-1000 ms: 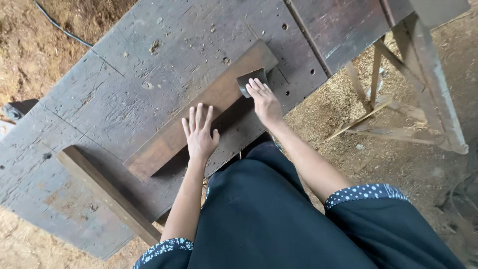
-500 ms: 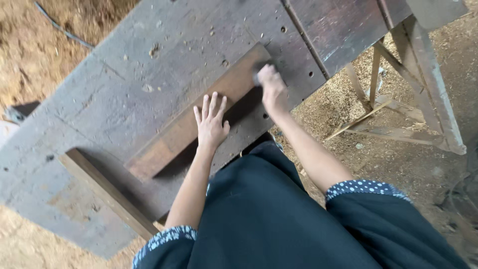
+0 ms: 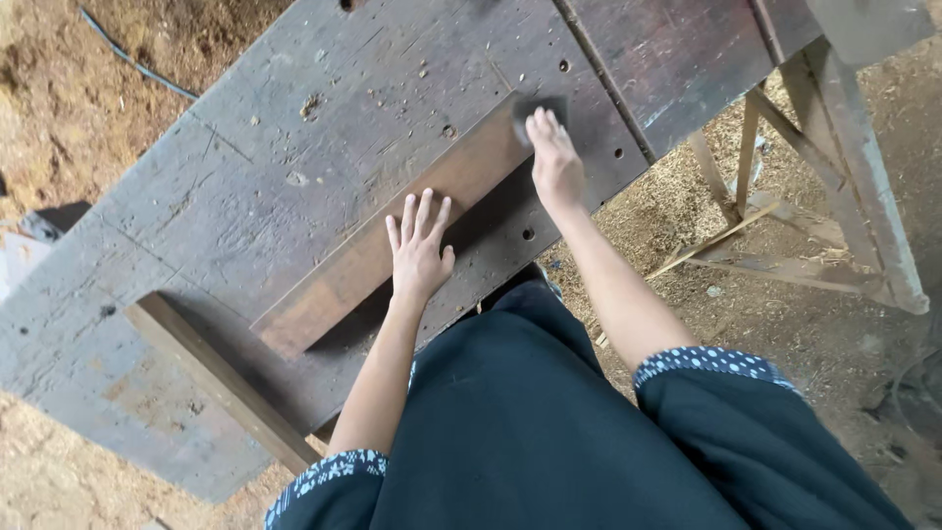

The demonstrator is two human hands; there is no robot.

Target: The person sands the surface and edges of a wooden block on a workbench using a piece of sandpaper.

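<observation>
A brown wooden plank (image 3: 363, 250) lies diagonally on a worn grey workbench (image 3: 245, 177). My left hand (image 3: 419, 250) rests flat on the plank's middle with fingers spread. My right hand (image 3: 554, 162) presses a small dark sanding pad (image 3: 535, 106) against the plank's far right end. Most of the pad is hidden under my fingers.
A narrower wooden strip (image 3: 221, 378) lies on the bench's near left part. A wooden trestle leg frame (image 3: 834, 177) stands to the right over sawdust-covered ground (image 3: 746, 314). A dark cable (image 3: 132, 64) runs across the dirt at top left. Small holes dot the bench top.
My right hand has slid the pad along the plank toward its far end. My left hand has shifted slightly up the plank and stays flat.
</observation>
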